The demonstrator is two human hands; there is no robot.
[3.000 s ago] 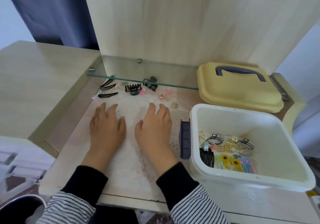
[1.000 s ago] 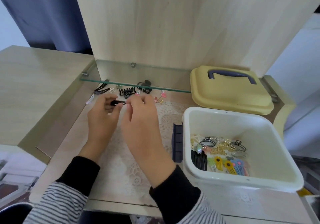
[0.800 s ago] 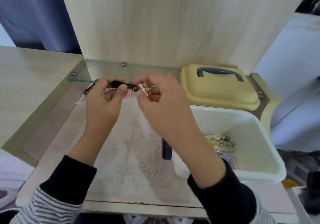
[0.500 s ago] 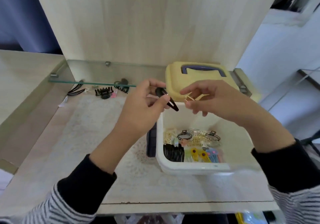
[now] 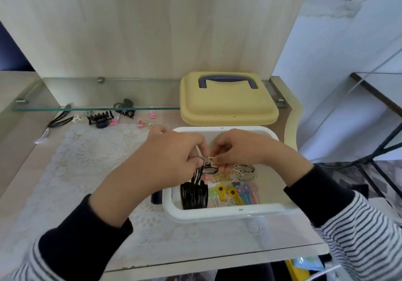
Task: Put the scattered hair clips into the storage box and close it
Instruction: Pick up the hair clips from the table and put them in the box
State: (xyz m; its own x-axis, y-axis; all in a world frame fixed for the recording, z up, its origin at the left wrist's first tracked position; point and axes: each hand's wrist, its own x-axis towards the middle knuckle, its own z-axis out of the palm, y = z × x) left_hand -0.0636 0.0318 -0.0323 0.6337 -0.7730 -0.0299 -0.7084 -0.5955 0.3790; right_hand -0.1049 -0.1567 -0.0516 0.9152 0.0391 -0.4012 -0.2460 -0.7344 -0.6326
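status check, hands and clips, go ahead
Left hand shut on black clip, right hand shut on gold clip, both over open storage box. Clips remain under glass shelf. Lid off.

No legible text, label or number anywhere in view.

A pale table [image 5: 26, 193] carries a lace mat [image 5: 87, 161], white storage box [image 5: 217, 214], yellow lid [image 5: 228, 106] and scattered clips [image 5: 100, 118].

The storage box [image 5: 219, 213] is white, its lid [image 5: 228, 106] pale yellow with a dark blue handle [image 5: 226, 80]. Inside lie black clips [image 5: 193, 196] and yellow [image 5: 230, 194], blue and pink ones. Both sleeves [image 5: 356, 228] are black with black-and-white stripes.
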